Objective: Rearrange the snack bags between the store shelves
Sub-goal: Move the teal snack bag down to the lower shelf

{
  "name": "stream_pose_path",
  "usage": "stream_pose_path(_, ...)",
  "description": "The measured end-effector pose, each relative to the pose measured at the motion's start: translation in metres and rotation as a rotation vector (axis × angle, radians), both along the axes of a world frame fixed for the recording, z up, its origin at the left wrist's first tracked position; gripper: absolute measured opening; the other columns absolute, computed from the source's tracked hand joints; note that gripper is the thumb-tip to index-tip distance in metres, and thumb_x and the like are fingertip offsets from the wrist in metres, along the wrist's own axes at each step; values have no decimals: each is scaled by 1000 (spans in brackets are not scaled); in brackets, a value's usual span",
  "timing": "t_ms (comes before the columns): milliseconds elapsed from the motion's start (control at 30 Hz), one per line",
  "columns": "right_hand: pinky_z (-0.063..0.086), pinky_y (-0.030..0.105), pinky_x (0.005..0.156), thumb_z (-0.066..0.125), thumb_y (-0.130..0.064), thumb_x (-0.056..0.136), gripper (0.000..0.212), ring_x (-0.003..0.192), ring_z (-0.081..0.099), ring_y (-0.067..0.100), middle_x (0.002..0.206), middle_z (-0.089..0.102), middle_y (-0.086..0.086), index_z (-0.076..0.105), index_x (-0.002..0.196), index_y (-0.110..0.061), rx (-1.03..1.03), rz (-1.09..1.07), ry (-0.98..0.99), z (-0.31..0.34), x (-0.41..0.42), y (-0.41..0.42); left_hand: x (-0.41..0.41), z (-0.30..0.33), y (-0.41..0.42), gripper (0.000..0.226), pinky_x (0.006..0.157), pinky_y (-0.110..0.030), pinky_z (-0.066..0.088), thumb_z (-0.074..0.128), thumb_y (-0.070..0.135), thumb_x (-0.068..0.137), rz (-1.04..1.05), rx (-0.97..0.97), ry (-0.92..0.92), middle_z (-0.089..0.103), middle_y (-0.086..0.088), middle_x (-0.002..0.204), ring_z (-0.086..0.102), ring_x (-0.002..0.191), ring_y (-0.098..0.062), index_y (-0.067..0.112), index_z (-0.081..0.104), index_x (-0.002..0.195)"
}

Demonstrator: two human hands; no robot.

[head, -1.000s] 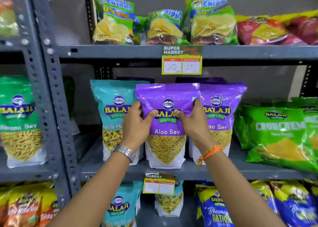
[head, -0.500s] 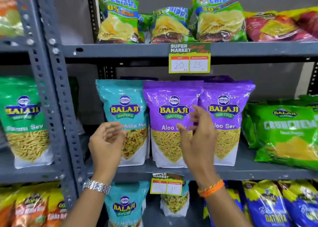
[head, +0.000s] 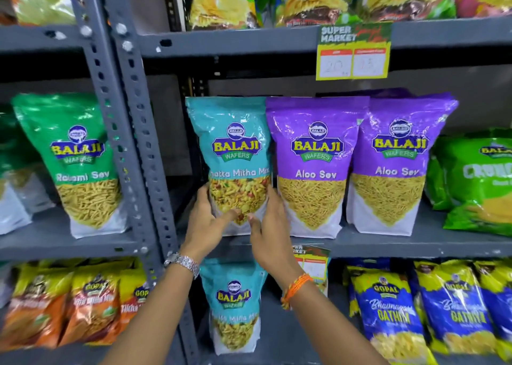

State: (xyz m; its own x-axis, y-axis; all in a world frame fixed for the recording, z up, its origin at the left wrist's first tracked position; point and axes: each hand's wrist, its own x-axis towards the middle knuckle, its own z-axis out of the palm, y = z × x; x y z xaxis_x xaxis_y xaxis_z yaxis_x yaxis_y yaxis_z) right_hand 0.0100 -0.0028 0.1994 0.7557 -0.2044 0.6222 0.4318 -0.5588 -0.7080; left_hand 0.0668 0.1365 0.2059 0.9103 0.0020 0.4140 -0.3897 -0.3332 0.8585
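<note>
Both hands shift from the purple bag (head: 315, 168) to the upright teal bag (head: 235, 165), left hand (head: 206, 220) and right hand (head: 267, 226) clasping its lower sides, fingers (head: 231, 214) curled on it

Left of the left hand (head: 206, 220), an open gap reaches the grey upright post (head: 138, 148). Right of the right hand (head: 270, 226), a purple bag (head: 315, 168) stands close, blocking passage.
</note>
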Motion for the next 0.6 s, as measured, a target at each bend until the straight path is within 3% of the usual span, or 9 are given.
stream_pose_path(67, 10, -2, 111, 57, -1, 93, 70, 136, 28, 0, 154, 39, 7, 25, 155, -10, 20, -14, 0, 3, 3, 2, -1, -3, 3, 85, 100, -39, 52, 83, 36, 73, -13, 24, -33, 63, 3, 132, 62, 117, -16, 25, 40, 145)
stream_pose_path(167, 33, 34, 120, 55, -3, 93, 63, 141, 40, 23, 150, 48, 12, 33, 152, -10, 31, -1, 5, 7, 6, -1, -7, -6, 10, 90, 95, -31, 50, 91, 35, 71, 45, 41, -106, 62, 7, 132, 61, 117, -12, 22, 42, 145)
stream_pose_path(200, 37, 39, 119, 55, -5, 93, 60, 140, 44, 26, 148, 51, 12, 36, 150, -9, 21, 10, 5, 9, 6, -2, -9, -6, 13, 91, 93, -29, 49, 92, 35, 69, 67, 37, -128, 62, 9, 130, 60, 116, -11, 21, 43, 145)
stream_pose_path(300, 42, 32, 110, 58, -8, 96, 48, 136, 52, 27, 142, 60, 11, 45, 143, -8, 9, 54, 60, 17, 4, -1, -17, -8, 22, 92, 94, -34, 54, 94, 37, 65, 108, 22, -169, 65, 6, 129, 64, 116, -15, 22, 47, 142)
stream_pose_path(400, 43, 43, 114, 60, -14, 97, 47, 136, 53, 28, 142, 61, 10, 47, 143, -11, 5, 86, 92, 22, 4, -2, -28, -10, 29, 93, 93, -43, 60, 97, 38, 60, 159, 24, -193, 68, 1, 129, 68, 114, -21, 25, 50, 140)
stream_pose_path(500, 43, 49, 116, 59, -17, 100, 46, 134, 55, 22, 141, 61, 7, 44, 143, -16, 74, 219, 169, 23, 0, -4, -48, -9, 31, 95, 87, -37, 60, 99, 42, 52, 255, 32, -253, 72, 2, 120, 69, 105, -18, 22, 57, 135)
stream_pose_path(600, 50, 32, 111, 55, -10, 101, 35, 120, 62, 9, 132, 62, 3, 45, 133, -22, 135, 401, 249, 27, -7, -7, -70, -8, 35, 93, 80, -30, 56, 99, 47, 47, 324, 26, -287, 73, 7, 112, 70, 94, -15, 22, 62, 128)
